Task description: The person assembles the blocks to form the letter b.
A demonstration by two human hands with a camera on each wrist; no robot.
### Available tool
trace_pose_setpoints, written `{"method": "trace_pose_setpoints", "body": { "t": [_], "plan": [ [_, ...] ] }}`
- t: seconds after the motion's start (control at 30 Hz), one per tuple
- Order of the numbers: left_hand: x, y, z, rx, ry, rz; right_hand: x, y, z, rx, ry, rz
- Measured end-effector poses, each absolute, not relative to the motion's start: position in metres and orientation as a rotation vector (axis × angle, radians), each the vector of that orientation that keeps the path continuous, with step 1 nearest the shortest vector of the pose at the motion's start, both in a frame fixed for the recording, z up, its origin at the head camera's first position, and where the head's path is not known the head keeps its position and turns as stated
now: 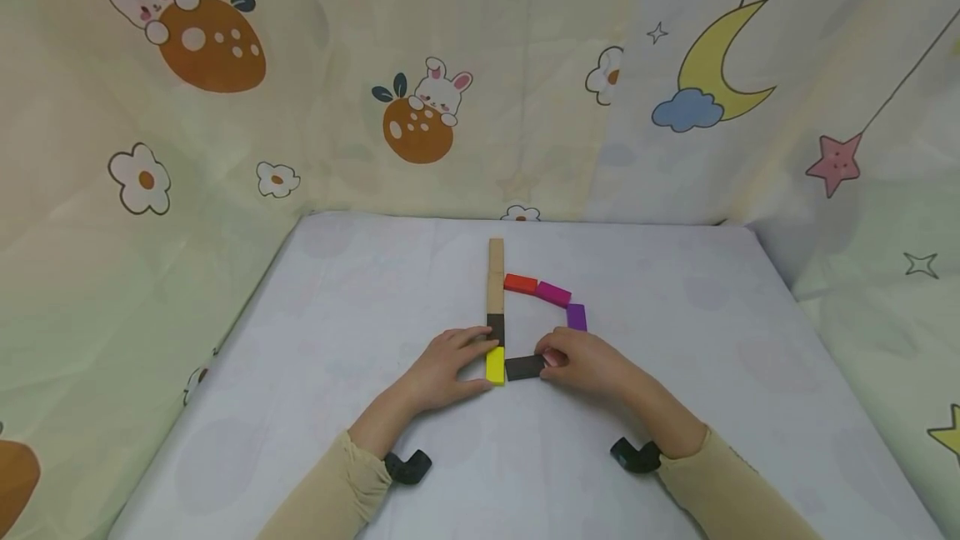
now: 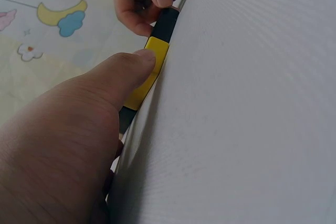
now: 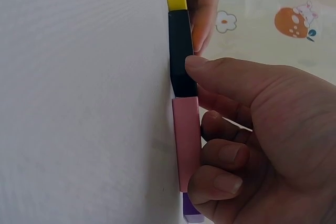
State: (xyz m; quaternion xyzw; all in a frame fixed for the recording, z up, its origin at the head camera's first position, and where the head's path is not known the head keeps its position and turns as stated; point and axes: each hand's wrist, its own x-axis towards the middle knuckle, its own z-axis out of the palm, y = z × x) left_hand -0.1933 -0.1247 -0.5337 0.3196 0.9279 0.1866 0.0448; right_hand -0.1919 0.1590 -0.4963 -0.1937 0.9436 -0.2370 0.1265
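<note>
On the white table stands a straight column of blocks. A yellow block [image 1: 496, 367] lies at its near end, a black block [image 1: 497, 323] above it. My left hand [image 1: 447, 369] rests along the column's left side, its thumb on the yellow block and its fingertips at the black one. With thumb and fingers, my right hand [image 1: 588, 363] pinches a second black block [image 1: 523, 368], whose left end lies right by the yellow block. In the right wrist view a pink block [image 3: 186, 142] follows that black block, beside my curled fingers; the hand mostly hides it in the head view.
Plain wooden blocks [image 1: 496, 273] form the column's far part. From there a red block [image 1: 521, 283], a magenta block [image 1: 553, 294] and a purple block [image 1: 577, 317] curve rightward and down towards my right hand. Patterned cloth walls surround the white tabletop [image 1: 375, 273].
</note>
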Motion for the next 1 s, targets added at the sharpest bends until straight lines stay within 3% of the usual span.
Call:
{"method": "trace_pose_setpoints", "body": {
  "t": [1.0],
  "plan": [
    [-0.1940,-0.1272,-0.5377,0.998,2.819,0.600,-0.1908,0.1585,-0.4934,-0.532,2.701,-0.757]
  ]
}}
